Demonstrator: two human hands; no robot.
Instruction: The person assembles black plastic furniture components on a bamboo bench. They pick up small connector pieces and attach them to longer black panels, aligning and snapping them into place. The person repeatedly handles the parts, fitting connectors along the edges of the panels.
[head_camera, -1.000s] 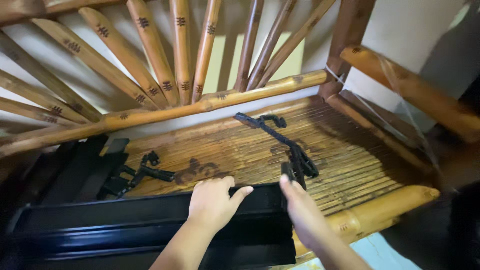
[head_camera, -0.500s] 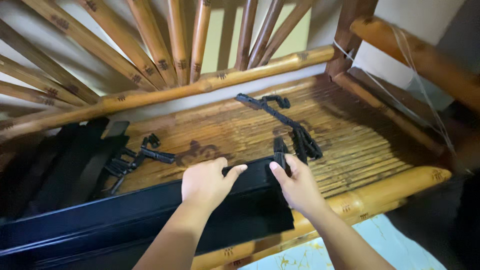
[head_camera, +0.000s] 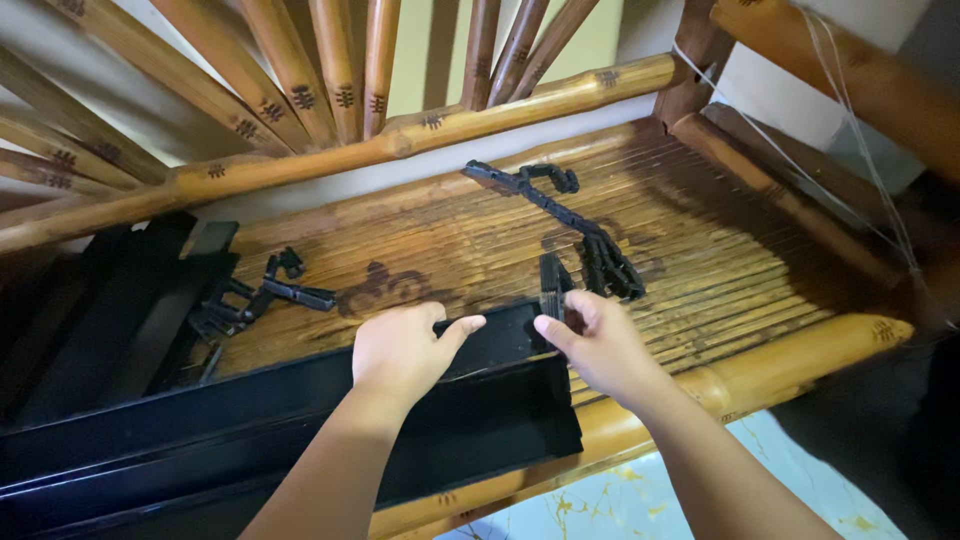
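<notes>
Left hand (head_camera: 400, 350) is pressing flat, steadying the black channel (head_camera: 300, 420); right hand (head_camera: 600, 345) is pinching a black bracket (head_camera: 552, 285) upright at its far right end.

No packages, labels, signs or screens visible.

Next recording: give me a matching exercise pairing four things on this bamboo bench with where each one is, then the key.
Things:
1. left hand
2. right hand
3. long black jointed bracket
4. small black bracket

Places:
A. on the slatted seat, left part, near the stacked black rails
B. pinching a small black end piece standing at the channel's right end
C. resting on the top edge of the long black channel
D. running diagonally over the slats, nearer the bench's back rail

Pairs: 1-C, 2-B, 3-D, 4-A
</notes>
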